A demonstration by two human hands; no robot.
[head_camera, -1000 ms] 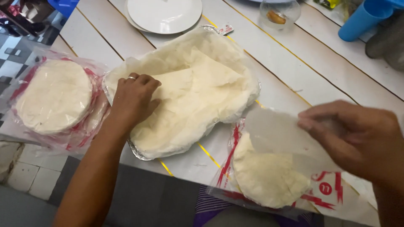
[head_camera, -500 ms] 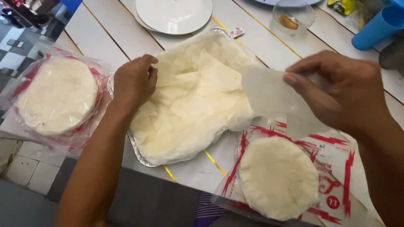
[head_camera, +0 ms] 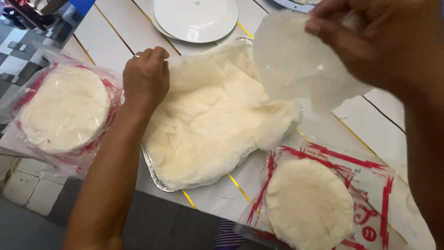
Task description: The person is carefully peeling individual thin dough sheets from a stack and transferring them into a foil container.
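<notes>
Spanning the whole view, a white plank table [head_camera: 115, 28] with thin yellow seams carries everything else. At its centre sits a foil tray [head_camera: 155, 173], lined and heaped with pale, torn flatbread sheets [head_camera: 208, 125] that spill over its rim. At nine o'clock from the tray lies a clear bag with red print [head_camera: 27, 92] holding a stack of round flatbreads [head_camera: 64, 109]. At five o'clock from the tray lies a second, opened bag [head_camera: 370, 185] with another round flatbread stack [head_camera: 310, 203] on it. At twelve o'clock stands a white plate [head_camera: 196, 18].

The right hand [head_camera: 384, 41], at two o'clock from the tray, pinches a thin, translucent round sheet [head_camera: 296, 60] between thumb and fingers, holding it in the air above the tray's far corner, so that it hangs free. The left hand [head_camera: 145, 78], at ten o'clock on the tray, is curled closed on the upturned edge of the sheets there, with a ring on one finger.
</notes>
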